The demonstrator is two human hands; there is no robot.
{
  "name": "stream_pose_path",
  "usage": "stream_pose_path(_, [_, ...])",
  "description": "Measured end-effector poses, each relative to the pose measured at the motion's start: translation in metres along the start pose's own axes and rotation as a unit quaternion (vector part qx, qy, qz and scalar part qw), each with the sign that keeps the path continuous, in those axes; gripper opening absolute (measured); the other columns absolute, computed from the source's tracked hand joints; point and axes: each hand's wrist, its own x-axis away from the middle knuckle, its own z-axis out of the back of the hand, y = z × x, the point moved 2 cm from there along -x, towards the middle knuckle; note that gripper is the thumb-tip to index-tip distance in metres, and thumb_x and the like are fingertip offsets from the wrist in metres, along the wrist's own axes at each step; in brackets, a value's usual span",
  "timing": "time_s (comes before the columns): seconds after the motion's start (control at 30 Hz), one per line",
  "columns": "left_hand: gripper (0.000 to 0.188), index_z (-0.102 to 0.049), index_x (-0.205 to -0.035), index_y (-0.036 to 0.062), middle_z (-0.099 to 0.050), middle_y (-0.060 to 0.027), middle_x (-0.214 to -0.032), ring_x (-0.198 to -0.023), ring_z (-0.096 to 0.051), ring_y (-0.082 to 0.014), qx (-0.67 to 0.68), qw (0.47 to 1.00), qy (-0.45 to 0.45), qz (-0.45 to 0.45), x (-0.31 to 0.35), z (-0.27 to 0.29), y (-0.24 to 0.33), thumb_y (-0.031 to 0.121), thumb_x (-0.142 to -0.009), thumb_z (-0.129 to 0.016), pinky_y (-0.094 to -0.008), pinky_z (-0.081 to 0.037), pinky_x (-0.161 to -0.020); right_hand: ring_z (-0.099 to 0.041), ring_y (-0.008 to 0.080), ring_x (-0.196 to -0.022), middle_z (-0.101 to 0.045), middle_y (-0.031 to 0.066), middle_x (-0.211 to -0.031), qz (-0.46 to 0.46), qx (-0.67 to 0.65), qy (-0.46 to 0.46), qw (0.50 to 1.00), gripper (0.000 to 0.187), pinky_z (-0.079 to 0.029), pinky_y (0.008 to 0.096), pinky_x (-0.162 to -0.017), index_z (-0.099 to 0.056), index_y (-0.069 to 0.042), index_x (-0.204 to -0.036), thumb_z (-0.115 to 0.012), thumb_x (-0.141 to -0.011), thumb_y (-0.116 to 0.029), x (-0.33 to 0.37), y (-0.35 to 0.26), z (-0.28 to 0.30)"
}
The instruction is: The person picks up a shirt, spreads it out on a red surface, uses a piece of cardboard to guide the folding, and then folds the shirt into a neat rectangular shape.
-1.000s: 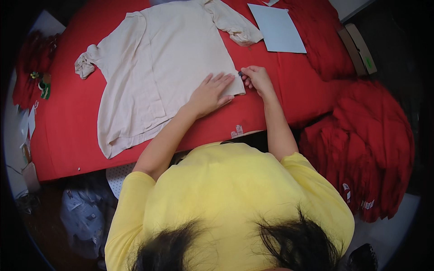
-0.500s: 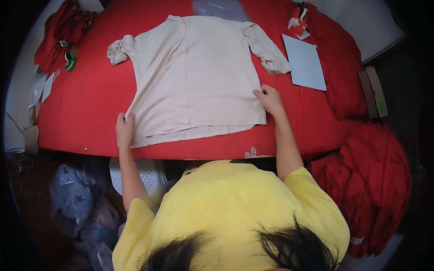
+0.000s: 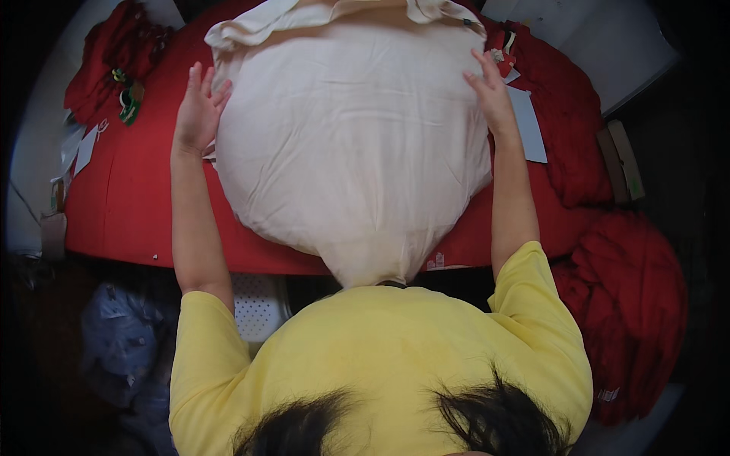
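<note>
A cream shirt (image 3: 357, 144) billows out like a balloon over the red-covered table (image 3: 122, 197). Its far edge curls up in a rumpled fold, and its near end narrows toward my waist. My left hand (image 3: 201, 112) is raised at the shirt's left side, fingers stretched and apart, with no cloth gripped. On the other side, my right hand (image 3: 493, 90) has its fingers spread beside the cloth, its fingertips close to or touching the edge. The shirt's sleeves cannot be made out.
To the right lie a pale sheet (image 3: 530, 125) and a heap of red cloth (image 3: 559, 99). More red cloth (image 3: 623, 311) is piled below the table's right end. A green tape dispenser (image 3: 130, 102) and a white tag (image 3: 86, 149) are at left. A white perforated stool (image 3: 258, 308) stands below.
The shirt lay flat with its hem held in my left hand; now it is puffed up and reaches toward me. Both hands have moved away from me and opened.
</note>
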Motion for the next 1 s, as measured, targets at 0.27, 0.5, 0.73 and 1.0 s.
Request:
stream_pose_path(0.27, [0.062, -0.032, -0.148, 0.0266, -0.013, -0.0068, -0.159, -0.146, -0.01, -0.0291, -0.79, 0.598, -0.105, 0.082, 0.128, 0.011, -0.144, 0.054, -0.093, -0.045, -0.0617, -0.007, -0.112, -0.019, 0.031, -0.143, -0.025, 0.0085, -0.155, -0.06, 0.468, -0.199, 0.859, 0.052, -0.01, 0.0657, -0.109, -0.04, -0.027, -0.143, -0.054, -0.093, -0.029, 0.186, 0.049, -0.092])
stream_pose_path(0.5, [0.034, -0.057, -0.131, 0.0296, -0.04, 0.0071, -0.148, -0.144, -0.021, -0.0252, -0.744, 0.668, -0.016, -0.018, 0.145, 0.166, -0.126, 0.03, -0.097, -0.05, -0.0573, -0.006, -0.114, -0.023, 0.0284, -0.142, -0.044, -0.0061, -0.145, -0.051, 0.366, -0.14, 0.919, 0.046, -0.008, 0.0555, -0.115, -0.062, -0.034, -0.124, -0.052, -0.087, -0.006, 0.224, 0.103, 0.011])
stream_pose_path(0.73, [0.025, -0.067, -0.116, 0.0218, -0.049, 0.0049, -0.142, -0.141, -0.029, -0.0259, -0.622, 0.782, -0.021, -0.038, 0.152, 0.191, -0.127, 0.018, -0.095, -0.054, -0.0543, -0.008, -0.114, -0.022, 0.0282, -0.143, -0.048, -0.0043, -0.142, -0.046, 0.326, -0.136, 0.934, 0.05, -0.011, 0.0484, -0.116, -0.067, -0.026, -0.12, -0.049, -0.081, 0.0, 0.227, 0.103, 0.012])
stream_pose_path(1.0, [0.023, -0.064, -0.106, 0.0104, -0.055, -0.0034, -0.134, -0.138, -0.032, -0.0303, -0.68, 0.718, -0.014, -0.151, 0.163, 0.137, -0.099, 0.007, -0.086, -0.055, -0.0555, -0.009, -0.115, -0.04, 0.0282, -0.128, -0.06, 0.0053, -0.119, -0.02, 0.447, -0.084, 0.89, 0.03, -0.026, 0.0421, -0.11, -0.066, -0.014, -0.108, -0.053, -0.083, -0.004, 0.233, 0.051, -0.008])
